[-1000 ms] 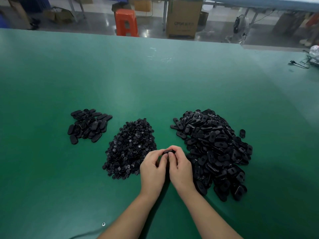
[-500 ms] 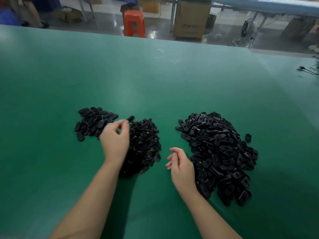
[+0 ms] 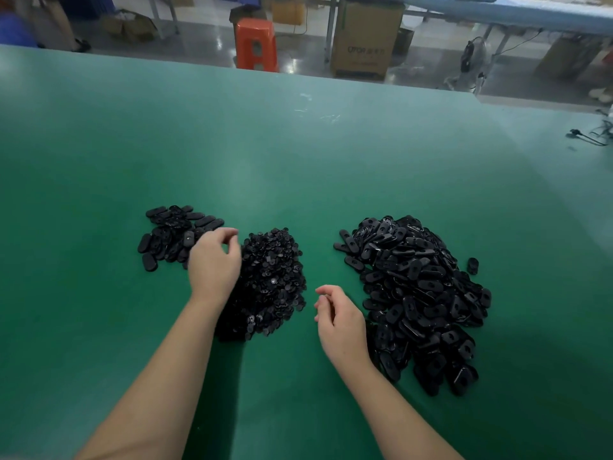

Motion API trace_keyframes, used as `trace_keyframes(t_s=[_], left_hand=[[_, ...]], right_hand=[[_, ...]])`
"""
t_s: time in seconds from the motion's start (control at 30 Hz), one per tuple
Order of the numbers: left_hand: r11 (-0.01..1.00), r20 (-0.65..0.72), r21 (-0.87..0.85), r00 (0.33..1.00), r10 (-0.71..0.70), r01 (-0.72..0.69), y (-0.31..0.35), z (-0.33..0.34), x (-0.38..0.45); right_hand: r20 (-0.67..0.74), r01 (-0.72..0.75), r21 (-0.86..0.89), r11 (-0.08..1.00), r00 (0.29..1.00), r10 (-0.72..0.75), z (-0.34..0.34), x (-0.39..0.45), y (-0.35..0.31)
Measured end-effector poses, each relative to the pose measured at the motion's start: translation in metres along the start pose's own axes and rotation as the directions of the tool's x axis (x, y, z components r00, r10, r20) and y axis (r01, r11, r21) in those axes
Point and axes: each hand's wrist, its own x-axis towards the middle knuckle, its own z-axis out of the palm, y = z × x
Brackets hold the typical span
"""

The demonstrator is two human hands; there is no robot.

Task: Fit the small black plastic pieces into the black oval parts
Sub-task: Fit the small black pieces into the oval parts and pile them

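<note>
Just beside the left hand's [image 3: 214, 265] fingers [image 3: 229, 234], small black pieces [image 3: 272, 280].

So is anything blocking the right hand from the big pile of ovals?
Nothing visible. The right hand hovers empty right beside the big pile, with only bare green table showing between them.

view: head-worn, single | faces: forward and down across green table [image 3: 99, 327] | range: close over hands
</note>
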Motion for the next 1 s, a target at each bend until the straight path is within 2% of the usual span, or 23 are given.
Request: trace_keyframes(t_s=[0.1,0.23,0.33,0.4,0.57,0.83,0.9,1.0], left_hand=[[0.974,0.198,0.057,0.959,0.205,-0.220,0.035,0.016,-0.009],[0.895,0.419,0.008,0.814,0.402,-0.446,0.086,0.052,-0.030],[0.833,0.618,0.052,0.673,0.407,-0.552,0.112,0.087,-0.040],[0.806,0.689,0.109,0.629,0.360,-0.581,0.122,0.102,-0.037],[0.770,0.700,0.229,0.650,0.295,-0.596,0.123,0.113,-0.030],[0.848,0.702,0.193,0.674,0.231,-0.493,0.109,0.106,-0.027],[0.891,0.671,0.154,0.707,0.223,-0.427,0.104,0.104,-0.027],[0.951,0.562,0.057,0.797,0.221,-0.304,0.094,0.097,-0.031]], right_hand=[[-0.005,0.010,-0.013,1.000,1.000,-0.010,0.000,0.000,0.000],[-0.028,0.018,-0.014,1.000,0.999,-0.018,0.000,0.001,0.000],[-0.016,-0.039,-0.006,0.999,0.999,0.039,-0.001,0.002,0.001],[-0.009,-0.073,0.015,0.997,0.997,0.074,-0.002,0.003,0.001],[-0.019,-0.051,0.073,0.996,0.998,0.053,-0.002,0.003,-0.001],[-0.051,0.003,0.034,0.999,0.999,-0.001,-0.002,0.002,-0.002],[-0.058,-0.004,0.025,1.000,0.998,0.005,-0.001,0.001,-0.001],[-0.082,-0.044,0.082,0.996,0.995,0.051,-0.002,0.003,0.000]])
